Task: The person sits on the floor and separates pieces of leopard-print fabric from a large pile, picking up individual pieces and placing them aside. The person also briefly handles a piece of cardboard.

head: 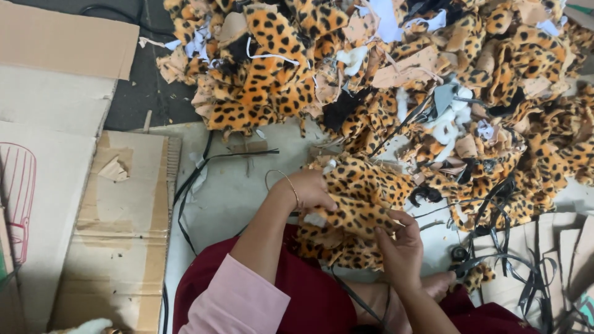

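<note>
My left hand (311, 190), with a thin bangle on the wrist, grips the left edge of a leopard-print plush fabric piece (359, 198). My right hand (399, 244) pinches the same piece at its lower right edge. The piece is held just above my lap, over dark red clothing (309, 297). More leopard-print pieces (328, 247) lie under it on my lap. A bit of white stuffing shows at the piece's lower left.
A big heap of leopard-print plush pieces, white stuffing and tan backing (421, 80) fills the top and right. Flattened cardboard (124, 229) lies at left. Black straps (204, 167) trail across the pale floor, and more tangle at lower right (520, 266).
</note>
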